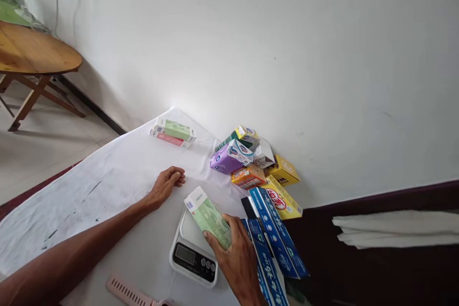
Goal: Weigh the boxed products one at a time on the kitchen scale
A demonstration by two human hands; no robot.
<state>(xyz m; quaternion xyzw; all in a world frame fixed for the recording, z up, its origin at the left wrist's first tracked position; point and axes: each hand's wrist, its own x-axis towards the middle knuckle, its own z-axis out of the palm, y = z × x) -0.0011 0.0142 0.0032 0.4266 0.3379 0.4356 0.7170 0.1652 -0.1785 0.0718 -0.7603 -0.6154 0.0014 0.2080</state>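
My right hand (234, 253) grips a light green and white carton (210, 217) by its near end, thumb on one side and fingers on the other. The carton slants above the white kitchen scale (184, 229); whether it touches the plate I cannot tell. The scale has a dark panel with a display and round buttons. My left hand (168, 185) rests on the white tablecloth (122, 177) beyond the scale, its fingers curled together with nothing visible in them. Farther back lie a similar green carton (177, 130) and a red and white carton (170, 139), side by side.
Right of the scale lie long blue boxes (278, 232). Beyond them are yellow boxes (283, 196), an orange box (248, 177) and a purple box (225, 158), piled near the wall. A pink watch strap (127, 291) lies at the near edge. A round wooden table (39, 50) stands left.
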